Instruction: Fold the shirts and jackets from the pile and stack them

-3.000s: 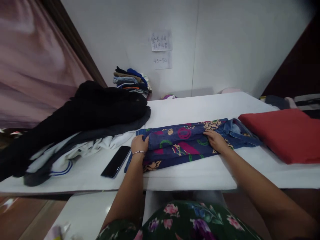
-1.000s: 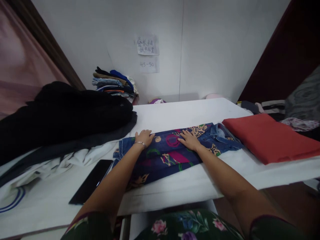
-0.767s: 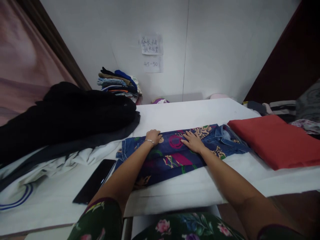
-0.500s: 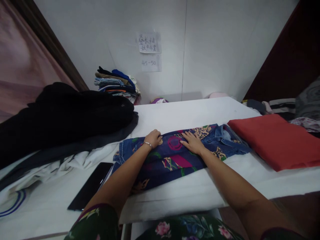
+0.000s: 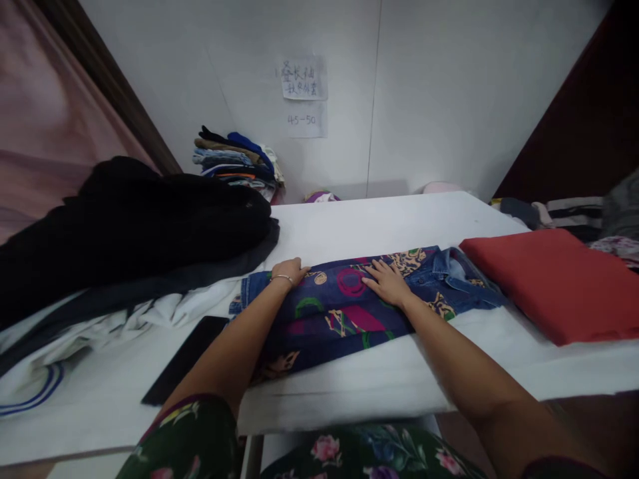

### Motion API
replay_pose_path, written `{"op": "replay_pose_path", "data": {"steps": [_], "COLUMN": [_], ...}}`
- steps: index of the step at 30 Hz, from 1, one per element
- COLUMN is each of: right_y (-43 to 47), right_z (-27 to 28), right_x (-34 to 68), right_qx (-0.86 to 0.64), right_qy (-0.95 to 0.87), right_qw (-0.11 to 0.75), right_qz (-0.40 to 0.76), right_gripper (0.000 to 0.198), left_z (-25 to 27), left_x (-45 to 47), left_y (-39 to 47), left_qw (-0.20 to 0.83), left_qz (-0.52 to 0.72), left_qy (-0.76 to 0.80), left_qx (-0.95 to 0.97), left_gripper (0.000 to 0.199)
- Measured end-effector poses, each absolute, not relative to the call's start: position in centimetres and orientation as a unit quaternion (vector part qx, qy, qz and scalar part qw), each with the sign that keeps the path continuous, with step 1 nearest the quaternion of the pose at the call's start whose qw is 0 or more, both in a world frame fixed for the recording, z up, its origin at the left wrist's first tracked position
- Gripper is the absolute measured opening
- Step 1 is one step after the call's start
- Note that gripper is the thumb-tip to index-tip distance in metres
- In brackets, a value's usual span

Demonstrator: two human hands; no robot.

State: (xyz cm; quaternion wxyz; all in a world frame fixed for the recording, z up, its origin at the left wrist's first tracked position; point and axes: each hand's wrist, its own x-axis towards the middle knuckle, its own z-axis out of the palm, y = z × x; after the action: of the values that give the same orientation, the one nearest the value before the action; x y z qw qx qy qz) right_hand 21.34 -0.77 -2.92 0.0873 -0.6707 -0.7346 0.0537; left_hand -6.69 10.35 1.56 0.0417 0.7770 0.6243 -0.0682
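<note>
A dark blue denim shirt (image 5: 344, 313) with pink, green and tan print lies folded into a long strip on the white table. Its collar points right and its denim-trimmed end points left. My left hand (image 5: 289, 271), with a bracelet at the wrist, rests on the shirt's far edge near the left end, fingers lying low over the cloth and partly hidden. My right hand (image 5: 388, 283) presses flat on the shirt left of the collar, fingers spread. Partly behind my left forearm lies a flat black tablet-like object (image 5: 187, 359).
A heap of black clothing (image 5: 150, 226) lies at left over a white garment (image 5: 170, 309). A folded red cloth (image 5: 554, 283) sits at right beside the collar. A stack of folded clothes (image 5: 237, 163) stands at the back against the wall, below handwritten paper notes (image 5: 304, 80).
My left hand has slid left along the shirt's far edge, uncovering more print. My right hand stays in place on the cloth. The view has shifted slightly.
</note>
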Motion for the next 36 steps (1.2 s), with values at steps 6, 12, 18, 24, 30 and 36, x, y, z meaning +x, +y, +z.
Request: {"op": "replay_pose_path", "data": {"steps": [6, 12, 18, 24, 30, 36], "right_y": [-0.6, -0.7, -1.2, -2.7, -4.0, -4.1], "right_z": [-3.1, -3.6, -3.8, -2.1, -2.4, -3.5], "right_x": [21.5, 21.7, 22.1, 20.8, 17.9, 17.3], "right_qx": [-0.671, -0.666, -0.642, -0.528, -0.473, -0.484], "right_qy": [-0.734, -0.739, -0.747, -0.792, -0.856, -0.868], "right_qw": [0.081, 0.092, 0.173, 0.297, 0.207, 0.109], "right_qz": [0.060, 0.043, -0.015, -0.078, -0.039, -0.013], "right_gripper": [0.062, 0.060, 0.056, 0.048, 0.049, 0.052], "left_z": [1.5, 2.8, 4.4, 3.9, 2.2, 1.6], "left_x": [-12.2, -15.7, -19.1, -19.9, -19.3, -19.6], "left_y": [9.2, 6.7, 2.4, -4.4, -9.2, -9.1], "left_qw": [-0.030, -0.046, -0.001, 0.022, 0.044, 0.095], "left_qz": [-0.033, 0.032, 0.108, 0.137, 0.106, 0.121], "left_qy": [0.621, 0.664, 0.727, 0.753, 0.777, 0.787], "left_qx": [0.783, 0.746, 0.678, 0.644, 0.618, 0.598], "left_gripper": [0.037, 0.037, 0.042, 0.042, 0.045, 0.051]}}
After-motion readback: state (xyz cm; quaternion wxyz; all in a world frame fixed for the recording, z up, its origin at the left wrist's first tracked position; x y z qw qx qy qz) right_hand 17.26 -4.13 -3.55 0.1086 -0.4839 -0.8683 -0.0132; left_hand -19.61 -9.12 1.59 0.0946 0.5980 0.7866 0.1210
